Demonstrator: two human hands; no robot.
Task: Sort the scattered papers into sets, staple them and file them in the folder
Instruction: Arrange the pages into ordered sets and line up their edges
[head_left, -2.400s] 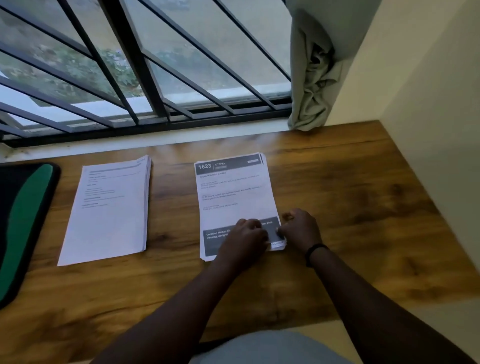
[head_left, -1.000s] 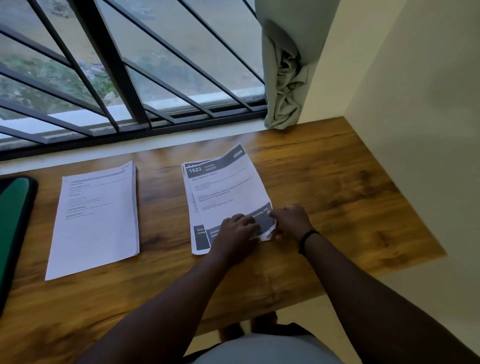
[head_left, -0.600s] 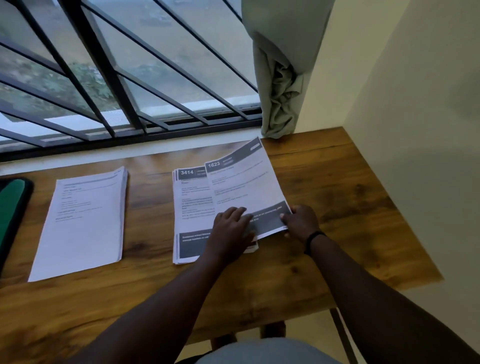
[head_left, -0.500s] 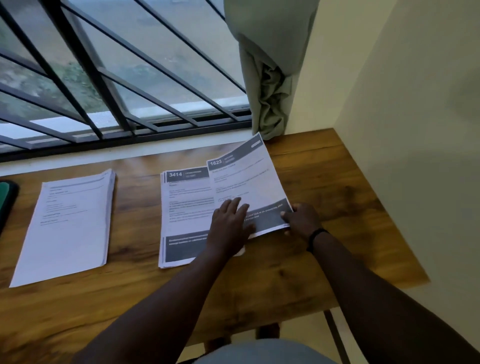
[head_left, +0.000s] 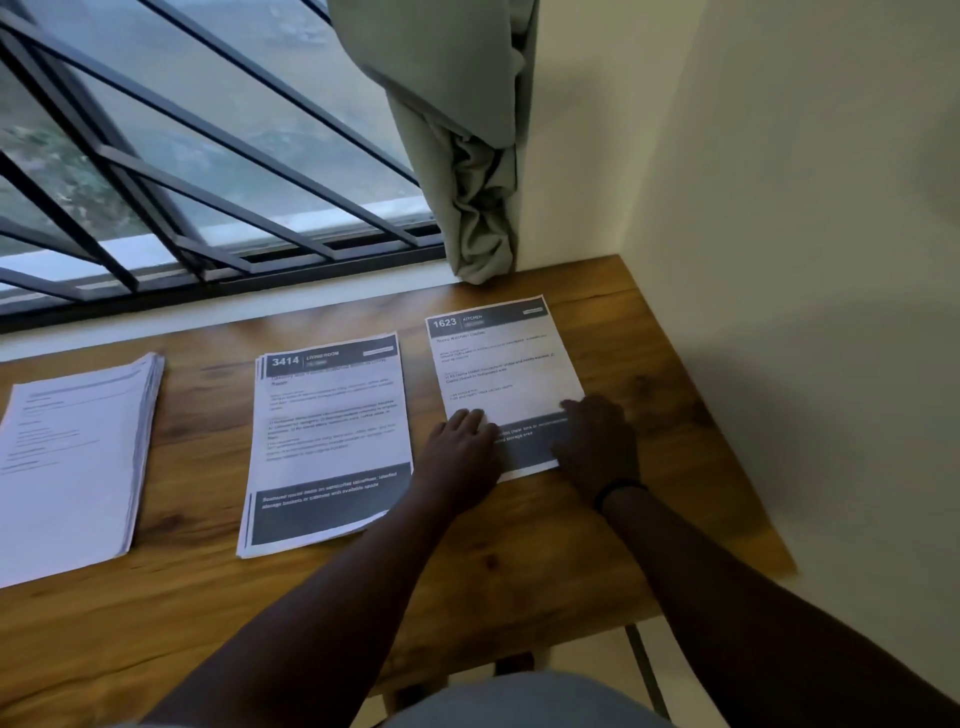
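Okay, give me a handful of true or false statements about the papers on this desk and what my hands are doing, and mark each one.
1. The 1623 sheet lies to the right of the 3414 pile, apart from it. True.
2. The left hand is holding a stapler. False: it rests on the 1623 sheet's lower left edge, fingers fairly straight, with no stapler in view.
3. The right hand rests on the lower right part of the 1623 sheet. True.
4. The 3414 pile's header reads KITCHEN. False: it reads LIVING ROOM; KITCHEN is on the 1623 sheet.
5. A third stack of plain pages lies at the left of the wooden table. True.
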